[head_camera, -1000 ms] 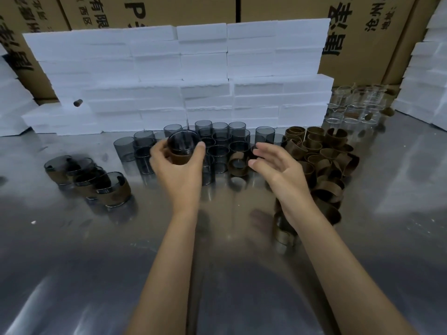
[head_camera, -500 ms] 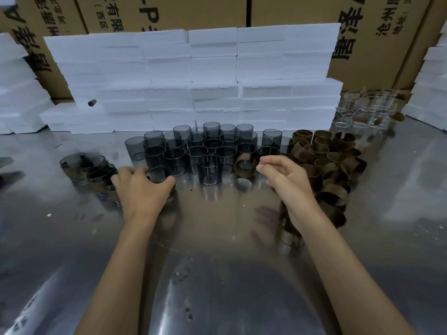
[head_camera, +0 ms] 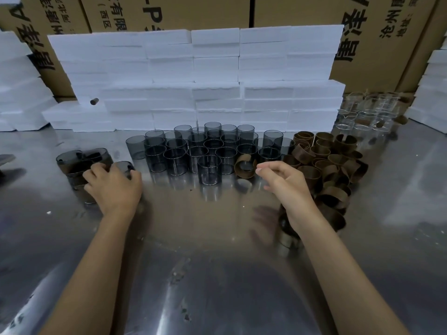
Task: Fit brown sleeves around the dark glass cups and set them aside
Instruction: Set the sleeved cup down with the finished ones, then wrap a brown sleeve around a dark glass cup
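Note:
Several bare dark glass cups (head_camera: 209, 169) stand in a cluster at the middle of the steel table (head_camera: 217, 274). A pile of brown sleeves (head_camera: 326, 165) lies to their right, and one sleeve (head_camera: 244, 165) stands alone at the cluster's right front. At the left, a few sleeved cups (head_camera: 79, 163) are grouped together. My left hand (head_camera: 113, 187) grips a sleeved cup (head_camera: 123, 166) from above, right beside that group. My right hand (head_camera: 285, 182) hovers with loosely curled fingers just right of the lone sleeve, holding nothing.
A wall of white foam blocks (head_camera: 193, 81) stands behind the cups, with cardboard boxes (head_camera: 290, 10) behind it. Clear glass cups (head_camera: 362, 112) sit at the back right. More foam stacks flank both sides. One more sleeve (head_camera: 286, 235) lies under my right wrist.
My left hand carried the sleeved cup from the centre down and left to the sleeved group. My right hand stayed near the lone sleeve.

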Available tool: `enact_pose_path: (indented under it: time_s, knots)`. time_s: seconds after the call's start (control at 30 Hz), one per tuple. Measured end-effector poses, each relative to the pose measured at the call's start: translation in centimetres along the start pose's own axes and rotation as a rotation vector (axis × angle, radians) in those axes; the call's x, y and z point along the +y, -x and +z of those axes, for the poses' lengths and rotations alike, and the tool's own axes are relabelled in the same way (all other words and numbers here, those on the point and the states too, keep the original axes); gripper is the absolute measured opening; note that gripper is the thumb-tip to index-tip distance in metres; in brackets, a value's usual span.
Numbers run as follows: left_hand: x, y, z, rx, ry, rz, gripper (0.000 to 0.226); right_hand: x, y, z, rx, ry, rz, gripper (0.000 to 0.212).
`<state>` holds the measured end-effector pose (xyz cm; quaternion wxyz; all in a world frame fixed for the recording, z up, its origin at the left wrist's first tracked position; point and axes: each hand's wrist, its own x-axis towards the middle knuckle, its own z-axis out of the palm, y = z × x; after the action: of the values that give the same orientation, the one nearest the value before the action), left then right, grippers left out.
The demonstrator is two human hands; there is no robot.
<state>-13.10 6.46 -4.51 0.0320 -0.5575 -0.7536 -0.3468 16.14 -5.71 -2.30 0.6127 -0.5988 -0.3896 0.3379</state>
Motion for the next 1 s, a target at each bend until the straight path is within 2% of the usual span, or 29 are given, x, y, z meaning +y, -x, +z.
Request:
enact_pose_path:
  time_s: [0.1,0.2,0.3,0.4,0.6,0.73,0.83,1.0]
  knots:
    - [-0.9,-0.7,0.5,0.029,0.039,0.006,0.039,-0.1,0.0,0.0,-0.009,0.012,-0.002,0.008]
    - [-0.9,-0.7,1.0,0.067,0.018,0.047,0.045,-0.1,0.0,0.1,-0.019,0.028,-0.008,0.008]
    - [0.4,-0.8,1.4,0.080,0.050,0.182,0.046,0.0,0.0,0.1,-0.022,0.034,-0.015,0.006]
    - [1.9,-1.0,2.4,-0.003,0.200,0.325,0.045,0.1,-0.1,0.2,-0.024,0.027,-0.019,0.006]
    - [3.0,-0.6,4.7,-0.178,0.415,0.141,0.036,0.1,-0.1,0.3,-0.031,0.015,-0.051,0.008]
    - [3.0,-0.7,4.8,-0.099,0.469,0.083,0.019,0.1,-0.1,0.4,-0.050,0.024,-0.063,0.009]
    - [3.2,0.0,4.1,-0.029,0.522,0.063,0.017,0.1,0.0,0.4,-0.050,0.013,-0.063,0.010]
    - [7.2,2.3,0.0,0.179,0.756,0.248,0.020,0.1,-0.1,0.6,-0.012,-0.018,-0.070,0.008]
